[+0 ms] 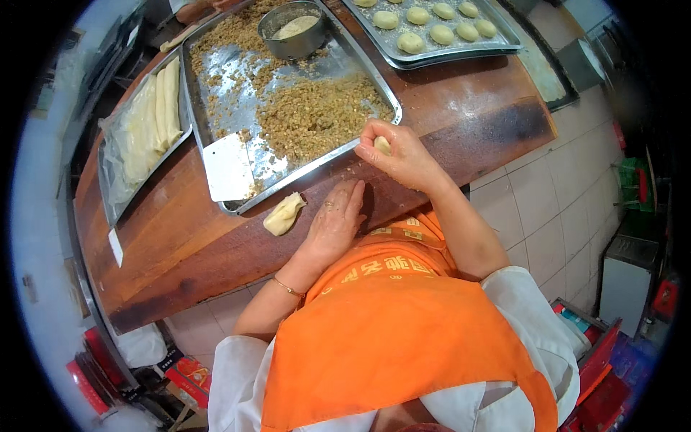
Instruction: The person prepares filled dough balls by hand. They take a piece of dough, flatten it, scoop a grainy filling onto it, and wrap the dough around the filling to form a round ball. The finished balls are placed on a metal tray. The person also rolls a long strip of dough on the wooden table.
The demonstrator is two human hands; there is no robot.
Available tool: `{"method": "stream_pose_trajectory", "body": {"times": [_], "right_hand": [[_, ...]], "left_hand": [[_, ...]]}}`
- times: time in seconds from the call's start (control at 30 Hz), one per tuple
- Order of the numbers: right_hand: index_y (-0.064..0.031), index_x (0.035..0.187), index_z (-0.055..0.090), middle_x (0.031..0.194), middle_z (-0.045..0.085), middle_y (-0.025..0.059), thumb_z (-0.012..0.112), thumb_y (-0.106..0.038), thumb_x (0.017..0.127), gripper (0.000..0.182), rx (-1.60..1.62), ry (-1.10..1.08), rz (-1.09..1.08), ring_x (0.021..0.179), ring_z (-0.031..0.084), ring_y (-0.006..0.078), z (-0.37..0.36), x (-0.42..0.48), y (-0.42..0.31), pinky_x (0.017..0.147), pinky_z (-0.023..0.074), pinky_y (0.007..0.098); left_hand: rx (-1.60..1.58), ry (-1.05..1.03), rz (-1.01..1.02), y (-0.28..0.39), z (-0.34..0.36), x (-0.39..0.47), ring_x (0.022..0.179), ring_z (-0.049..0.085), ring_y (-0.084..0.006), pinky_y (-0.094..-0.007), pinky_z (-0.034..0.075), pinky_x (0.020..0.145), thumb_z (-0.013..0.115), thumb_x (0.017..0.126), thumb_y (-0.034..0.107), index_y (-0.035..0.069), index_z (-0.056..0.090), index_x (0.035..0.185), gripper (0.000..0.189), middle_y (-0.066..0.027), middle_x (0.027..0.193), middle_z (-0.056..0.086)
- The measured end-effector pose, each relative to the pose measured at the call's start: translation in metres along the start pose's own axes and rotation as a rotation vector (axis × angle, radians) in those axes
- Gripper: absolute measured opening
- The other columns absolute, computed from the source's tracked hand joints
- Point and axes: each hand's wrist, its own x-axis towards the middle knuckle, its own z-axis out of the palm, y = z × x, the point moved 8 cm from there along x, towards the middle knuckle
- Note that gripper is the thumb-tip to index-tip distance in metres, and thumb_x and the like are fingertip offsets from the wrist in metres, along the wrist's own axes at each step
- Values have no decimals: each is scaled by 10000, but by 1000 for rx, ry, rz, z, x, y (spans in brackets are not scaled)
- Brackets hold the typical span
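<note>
My left hand [336, 218] lies palm down on the wooden table [178, 254] near its front edge, fingers extended; whatever is under the palm is hidden. My right hand [402, 156] is curled around a small piece of pale dough [382, 144], partly visible between thumb and fingers. It is close to the front right corner of a metal tray [302, 175]. Just left of my left hand rests a lump of dough [283, 214]. In the tray, crumbly brown filling [318, 116] is heaped, and a white scraper [229, 167] lies at the front left corner.
A round metal container [291, 46] of pale crumbs stands in the tray. Dough rolls [171, 100], partly under plastic, fill a tray on the left. Round dough pieces [441, 34] sit on stacked trays at the back right. Part of another person's arm [197, 11] shows at the far edge.
</note>
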Motion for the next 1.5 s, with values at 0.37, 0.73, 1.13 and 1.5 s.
{"method": "stream_pose_trajectory", "body": {"times": [0.37, 0.73, 1.13, 1.5], "right_hand": [[-40, 821, 549, 744, 554, 23, 674, -217, 897, 230, -3, 68, -31, 720, 497, 104, -18, -17, 16, 669, 443, 279], [-24, 857, 575, 766, 614, 106, 682, -242, 888, 245, 96, 80, 42, 718, 561, 172, -24, -31, 36, 682, 480, 331], [-15, 858, 584, 792, 642, 122, 677, -225, 882, 231, 88, 105, 58, 746, 610, 213, -20, -28, 45, 707, 490, 344], [-67, 872, 657, 924, 596, 117, 719, -106, 785, 114, -675, 268, -78, 951, 584, 338, -23, -42, 42, 824, 477, 450]], "left_hand": [[34, -56, -48, 1, -14, 19, 1245, 500, -381, -445, 391, 1070, 642, 876, 165, -44, 508, 1309, 499, -233, 1296, 551], [-53, -146, -197, -20, 5, 73, 1082, 588, -408, -473, 490, 876, 535, 910, 43, 67, 502, 1336, 428, -188, 1228, 599], [-13, -215, -171, -17, 13, 74, 1206, 519, -410, -492, 443, 957, 556, 925, 96, 35, 474, 1325, 413, -199, 1341, 530], [158, -58, -253, -15, -10, 13, 1226, 453, -394, -498, 409, 980, 764, 816, 278, -2, 424, 1392, 725, -191, 1336, 491]]}}
